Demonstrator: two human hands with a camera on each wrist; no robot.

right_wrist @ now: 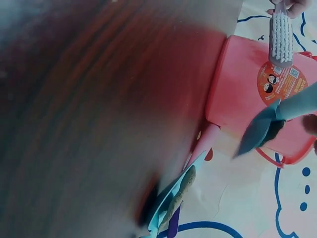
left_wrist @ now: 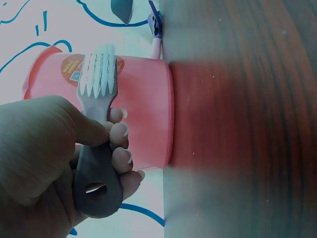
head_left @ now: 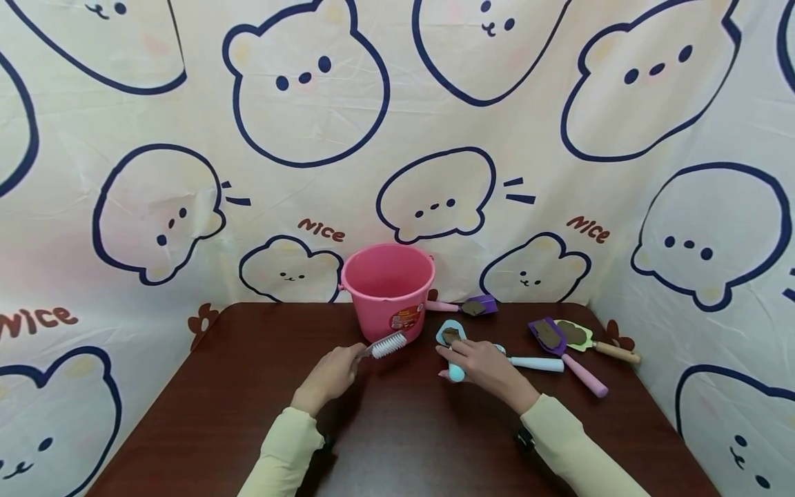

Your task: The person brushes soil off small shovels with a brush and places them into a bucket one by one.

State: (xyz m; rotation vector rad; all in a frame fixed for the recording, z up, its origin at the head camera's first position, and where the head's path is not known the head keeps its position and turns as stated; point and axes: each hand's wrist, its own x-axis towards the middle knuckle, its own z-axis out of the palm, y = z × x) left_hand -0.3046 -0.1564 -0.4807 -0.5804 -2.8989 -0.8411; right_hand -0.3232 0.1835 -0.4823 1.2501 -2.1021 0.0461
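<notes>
A grey brush (head_left: 388, 344) with white bristles is held out in front of a pink bucket (head_left: 388, 304), its bristled head pointing right — the left hand (head_left: 332, 376) keeps a narrow grip around the handle, thumb on one side, fingers curled on the other. Whether the bristles touch the bucket cannot be told. To the right, a light-blue trowel (right_wrist: 298, 105) is in the right hand (head_left: 481, 362), the grip narrow on its handle, the blade angled down above the worktop (head_left: 385, 428).

Partly hidden behind that hand, a second blue trowel (head_left: 537, 364) lies on the worktop, brown material on its blade, which points toward the bucket. A pink-handled purple trowel (head_left: 477, 305) lies just beside the bucket, near the worktop's far edge. Farther right, another purple trowel (head_left: 549, 333) and a green trowel (head_left: 574, 334) with a wooden handle lie side by side — both blades carry brown material. A cloth (head_left: 310, 131) printed with cartoon faces hangs behind the worktop.
</notes>
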